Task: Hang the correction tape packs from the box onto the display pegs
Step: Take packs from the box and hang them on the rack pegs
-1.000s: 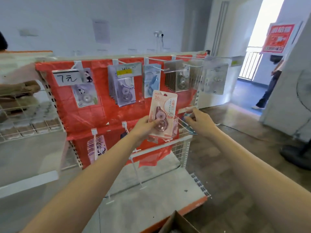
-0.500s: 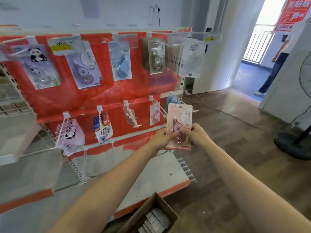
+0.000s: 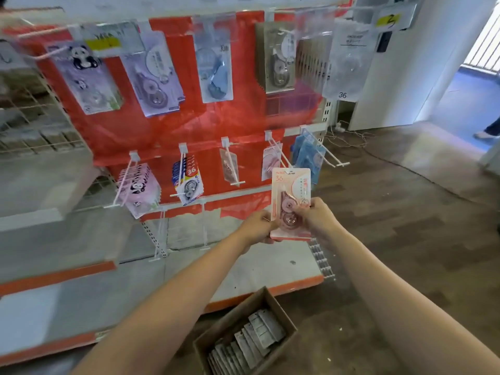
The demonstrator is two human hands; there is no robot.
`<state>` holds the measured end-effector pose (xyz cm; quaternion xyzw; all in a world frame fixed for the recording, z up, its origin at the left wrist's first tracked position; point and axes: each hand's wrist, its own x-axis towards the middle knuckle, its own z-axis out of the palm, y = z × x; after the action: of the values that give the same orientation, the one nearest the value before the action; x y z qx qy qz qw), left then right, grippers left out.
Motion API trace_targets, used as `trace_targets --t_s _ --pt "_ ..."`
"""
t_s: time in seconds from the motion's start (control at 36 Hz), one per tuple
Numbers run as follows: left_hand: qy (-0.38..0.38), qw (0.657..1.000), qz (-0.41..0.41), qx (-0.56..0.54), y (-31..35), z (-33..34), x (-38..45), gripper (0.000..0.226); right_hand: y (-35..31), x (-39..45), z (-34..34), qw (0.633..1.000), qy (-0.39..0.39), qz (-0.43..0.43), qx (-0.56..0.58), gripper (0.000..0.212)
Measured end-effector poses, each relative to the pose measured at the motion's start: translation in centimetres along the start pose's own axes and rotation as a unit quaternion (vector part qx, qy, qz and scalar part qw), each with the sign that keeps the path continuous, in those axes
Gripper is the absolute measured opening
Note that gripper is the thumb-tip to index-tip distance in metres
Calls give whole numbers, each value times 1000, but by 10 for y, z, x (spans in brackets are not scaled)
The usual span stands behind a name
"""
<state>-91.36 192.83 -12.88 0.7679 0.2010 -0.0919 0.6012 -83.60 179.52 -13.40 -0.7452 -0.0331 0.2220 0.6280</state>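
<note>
A pink correction tape pack (image 3: 290, 190) stands upright in front of the lower peg row. My left hand (image 3: 257, 228) grips its left edge and my right hand (image 3: 316, 217) pinches its right side. Just behind the pack's top hangs a peg (image 3: 278, 155) with a matching pink pack on it. An open cardboard box (image 3: 243, 315) on the floor below holds several more packs (image 3: 251, 342). Other pegs in the lower row carry panda packs (image 3: 139, 189), blue-and-white packs (image 3: 188, 182) and light blue packs (image 3: 308, 155).
The red-backed display rack (image 3: 243, 50) has an upper row of hanging packs. A grey base shelf with an orange front edge (image 3: 265, 290) juts out below. White wire shelving (image 3: 29, 131) stands at the left. A person's foot (image 3: 484, 135) shows at the right doorway.
The view has tilted down and moved closer to the lower pegs. My right hand came off a peg and took hold of the pack, which both hands now hold lower.
</note>
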Motion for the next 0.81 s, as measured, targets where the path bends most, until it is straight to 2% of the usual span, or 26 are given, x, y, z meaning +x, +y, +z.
trace_targets --t_s 0.06,0.17,0.22,0.28,0.31,0.39,0.44,0.53,0.58,0.64,0.67,0.81 --pt "16 1000 4 4 -1 -14 -5 11 -4 6 12 1000 -24 -2 -9 32" --pt "71 997 25 18 10 -43 -17 16 -25 17 35 998 -61 -25 -15 39" --pt "97 994 52 14 19 -58 -24 25 -46 12 47 996 -73 -52 -10 35" --pt "121 989 80 12 29 -74 -31 25 -69 2 58 994 -68 -85 -9 18" --pt "129 987 92 7 34 -81 -34 22 -81 -3 62 994 -60 -93 -3 13" --pt "136 983 118 -21 48 -102 -41 9 -110 -11 71 992 -42 -117 14 15" --pt "127 982 134 -38 52 -113 -44 8 -116 -5 73 991 -26 -128 13 35" --pt "107 983 146 -39 50 -127 -48 19 -109 13 76 991 -8 -135 10 60" --pt "88 985 140 -39 44 -133 -50 19 -112 -7 89 992 -1 -123 19 52" --pt "73 987 130 -54 36 -135 -51 18 -110 -23 98 992 5 -123 26 18" --pt "62 989 123 -60 29 -137 -51 17 -104 -23 103 993 10 -116 30 12" --pt "28 995 79 -60 -16 -146 -41 13 -56 -10 118 996 8 -85 35 28"
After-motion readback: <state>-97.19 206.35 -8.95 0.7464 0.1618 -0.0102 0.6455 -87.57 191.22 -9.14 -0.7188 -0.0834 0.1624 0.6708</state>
